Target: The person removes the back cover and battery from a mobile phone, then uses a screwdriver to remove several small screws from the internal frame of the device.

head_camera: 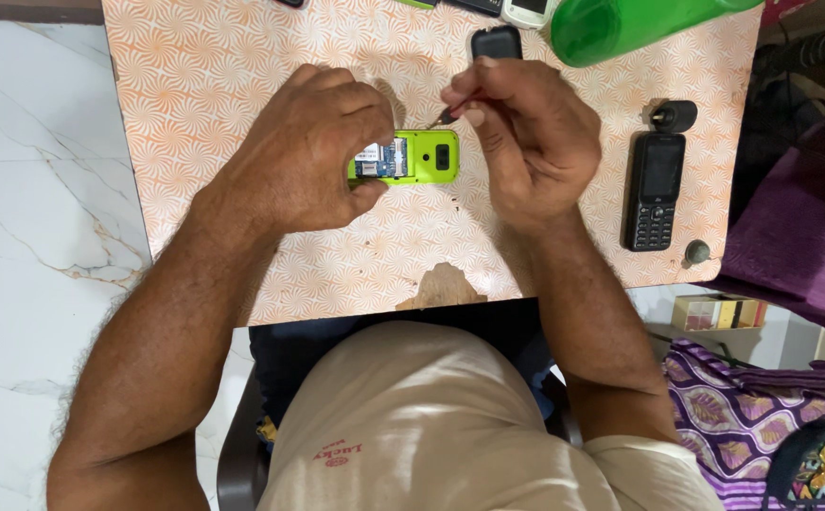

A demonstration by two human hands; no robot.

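Closest to my camera is the orange patterned table (242,85), and on it my left hand (304,151) clamps the lime green phone (422,157) at its near end. Back cover's already off, board and slots showing, so opening is done. My right hand (526,132) pinches a thin tool (444,116) just above it. Black keypad phone (655,189) sits untouched off right.

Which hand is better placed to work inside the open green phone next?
Probably the right hand: it pinches a thin metal tool whose tip is just above the open-backed lime-green phone. The left hand is busy gripping that phone.
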